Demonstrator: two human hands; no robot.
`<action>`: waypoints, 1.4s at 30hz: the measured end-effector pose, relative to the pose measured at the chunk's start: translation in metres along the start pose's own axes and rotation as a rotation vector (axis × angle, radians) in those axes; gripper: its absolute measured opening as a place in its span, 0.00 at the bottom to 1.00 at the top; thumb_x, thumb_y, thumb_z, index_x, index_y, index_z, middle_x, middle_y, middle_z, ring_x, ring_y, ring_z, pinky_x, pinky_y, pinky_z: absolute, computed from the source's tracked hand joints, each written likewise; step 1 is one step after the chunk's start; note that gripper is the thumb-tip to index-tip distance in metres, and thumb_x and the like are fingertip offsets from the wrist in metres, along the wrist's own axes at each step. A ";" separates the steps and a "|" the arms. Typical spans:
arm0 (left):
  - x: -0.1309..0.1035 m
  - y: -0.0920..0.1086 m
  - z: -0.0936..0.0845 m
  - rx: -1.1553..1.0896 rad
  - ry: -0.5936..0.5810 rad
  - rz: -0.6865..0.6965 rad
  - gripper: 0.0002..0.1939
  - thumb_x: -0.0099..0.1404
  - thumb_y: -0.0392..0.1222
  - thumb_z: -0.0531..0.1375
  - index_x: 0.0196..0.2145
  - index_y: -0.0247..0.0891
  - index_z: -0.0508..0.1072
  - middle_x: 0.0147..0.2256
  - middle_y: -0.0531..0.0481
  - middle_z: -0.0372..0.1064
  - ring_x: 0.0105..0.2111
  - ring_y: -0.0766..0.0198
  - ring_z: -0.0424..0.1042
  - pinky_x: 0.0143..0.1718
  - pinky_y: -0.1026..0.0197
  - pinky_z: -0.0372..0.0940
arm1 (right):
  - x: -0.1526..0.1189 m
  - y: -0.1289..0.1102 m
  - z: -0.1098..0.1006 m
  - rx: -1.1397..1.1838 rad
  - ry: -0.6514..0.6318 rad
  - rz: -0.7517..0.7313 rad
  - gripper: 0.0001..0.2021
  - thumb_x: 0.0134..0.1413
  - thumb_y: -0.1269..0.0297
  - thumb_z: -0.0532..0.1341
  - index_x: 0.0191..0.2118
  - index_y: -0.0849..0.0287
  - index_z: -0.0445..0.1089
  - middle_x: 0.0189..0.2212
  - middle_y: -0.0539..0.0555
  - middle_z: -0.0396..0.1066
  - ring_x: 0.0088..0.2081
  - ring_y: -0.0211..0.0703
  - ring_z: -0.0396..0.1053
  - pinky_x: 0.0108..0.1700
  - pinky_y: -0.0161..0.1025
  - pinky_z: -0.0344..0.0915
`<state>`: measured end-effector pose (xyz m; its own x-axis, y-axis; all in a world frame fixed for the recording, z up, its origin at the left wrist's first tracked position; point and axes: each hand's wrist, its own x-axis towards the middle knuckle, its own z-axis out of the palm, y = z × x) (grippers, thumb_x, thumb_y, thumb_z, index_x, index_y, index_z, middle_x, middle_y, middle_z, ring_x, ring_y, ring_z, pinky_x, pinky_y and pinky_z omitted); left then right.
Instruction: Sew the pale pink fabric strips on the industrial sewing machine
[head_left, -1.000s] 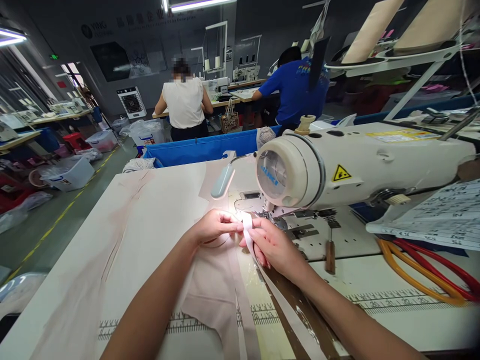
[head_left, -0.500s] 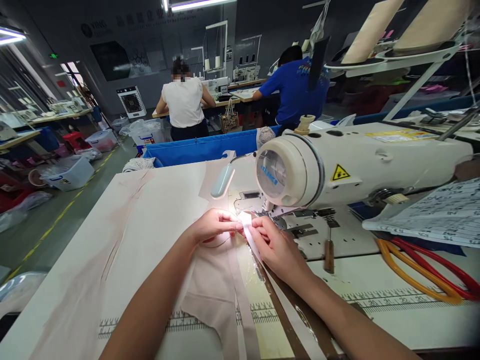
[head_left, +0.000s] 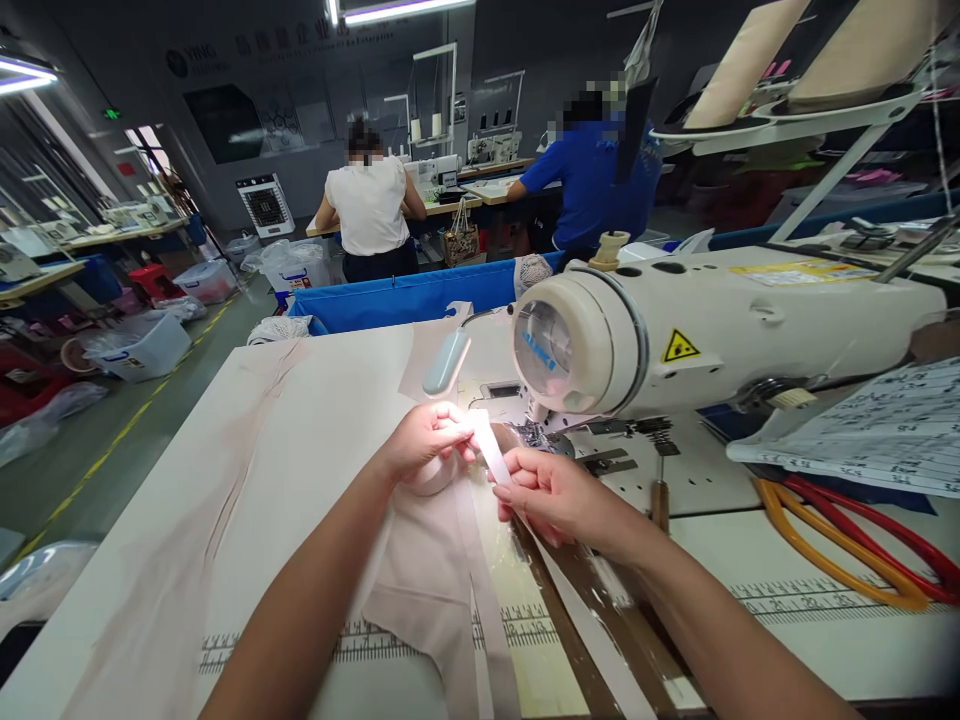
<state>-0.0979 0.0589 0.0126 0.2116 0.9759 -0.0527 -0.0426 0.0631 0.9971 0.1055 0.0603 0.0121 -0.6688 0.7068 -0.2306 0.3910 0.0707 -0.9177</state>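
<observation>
Between my hands, in front of the needle area of a white sewing machine point(head_left: 705, 325), runs a narrow pale fabric strip point(head_left: 491, 452). My left hand point(head_left: 431, 440) pinches the strip near its far end, fingers closed. Lower down, my right hand point(head_left: 544, 490) grips the same strip between thumb and fingers. Its tail trails toward me over a brown surface at the table's front. Under my left hand lies a pale pink fabric piece point(head_left: 420, 575), spread over the printed ruler on the table. A small lamp point(head_left: 447, 362) lights the spot.
Orange-handled scissors point(head_left: 832, 560) with a red handle lie at the right, beside a printed sheet point(head_left: 862, 425). A wooden-handled tool point(head_left: 659, 505) rests near the machine bed. More sheer fabric point(head_left: 165, 570) covers the table's left. Two people work at machines beyond a blue cloth barrier point(head_left: 405, 288).
My right hand has slid down the strip toward me, away from my left hand, leaving more of it exposed between them. My left hand has risen slightly.
</observation>
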 end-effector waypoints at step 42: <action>0.002 0.015 -0.040 -0.223 0.551 -0.017 0.09 0.66 0.46 0.57 0.31 0.39 0.65 0.30 0.50 0.72 0.33 0.63 0.75 0.31 0.64 0.69 | -0.012 -0.006 -0.007 0.157 -0.195 0.031 0.20 0.54 0.45 0.61 0.27 0.58 0.61 0.18 0.50 0.71 0.15 0.35 0.65 0.18 0.30 0.57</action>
<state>-0.1368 0.0704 0.0251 -0.3212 0.9352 -0.1490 -0.2605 0.0641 0.9634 0.1157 0.0568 0.0227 -0.7735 0.5565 -0.3035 0.3204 -0.0698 -0.9447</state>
